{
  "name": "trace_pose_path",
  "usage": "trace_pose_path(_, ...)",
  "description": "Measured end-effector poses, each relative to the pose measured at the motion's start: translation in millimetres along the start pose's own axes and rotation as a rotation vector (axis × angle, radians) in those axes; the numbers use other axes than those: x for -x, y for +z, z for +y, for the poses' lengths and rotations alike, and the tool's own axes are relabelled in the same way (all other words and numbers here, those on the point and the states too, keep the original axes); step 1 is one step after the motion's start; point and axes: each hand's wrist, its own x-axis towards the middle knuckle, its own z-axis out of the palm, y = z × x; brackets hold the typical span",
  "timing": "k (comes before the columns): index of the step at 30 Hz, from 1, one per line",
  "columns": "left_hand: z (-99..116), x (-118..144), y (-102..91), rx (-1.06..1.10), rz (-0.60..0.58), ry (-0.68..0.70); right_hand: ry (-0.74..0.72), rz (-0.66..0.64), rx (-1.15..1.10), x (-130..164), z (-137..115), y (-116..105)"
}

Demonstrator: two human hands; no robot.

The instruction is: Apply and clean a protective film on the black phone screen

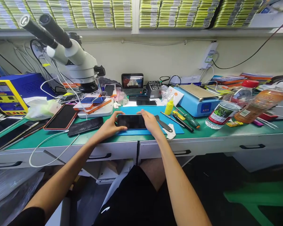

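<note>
A smartphone (133, 121) with a dark screen lies sideways over the blue mat (124, 133), held at both ends. My left hand (110, 124) grips its left end, thumb along the near edge and fingers at the far edge. At the right end, my right hand (151, 121) closes around the phone, its fingertips mostly hidden. Just right of that hand are a grey pry tool (163, 124) and a white scrap (171, 132). Another dark phone (85, 126) rests left of my left hand.
A microscope (79, 62) towers at the left. Rightward stand a yellow bottle (169, 107), several hand tools, a blue heating machine (198, 102), a water bottle (220, 114) and an orange drink bottle (261, 103). A white cable (35, 150) loops over the front edge.
</note>
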Motion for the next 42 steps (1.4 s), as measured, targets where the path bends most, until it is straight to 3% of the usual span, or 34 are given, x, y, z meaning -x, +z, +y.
trace_pose_path(15, 8.1, -7.1, 28.0, 0.608, 0.106, -0.108, 0.037, 0.069, -0.09, -4.9, 5.7, -2.7)
trace_pose_path(22, 11.5, 1.9, 22.1, 0.704, 0.1, -0.215, 0.022, 0.054, -0.054, -4.7, 5.4, -2.0)
trace_pose_path(29, 9.6, 1.3, 19.7, 0.777, 0.176, -0.184, -0.022, -0.017, 0.031, -5.5, 3.4, -1.1)
trace_pose_path(42, 18.9, 4.7, 20.1, 0.858, 0.151, -0.176, -0.017, -0.02, 0.225, -6.1, 6.0, 3.3)
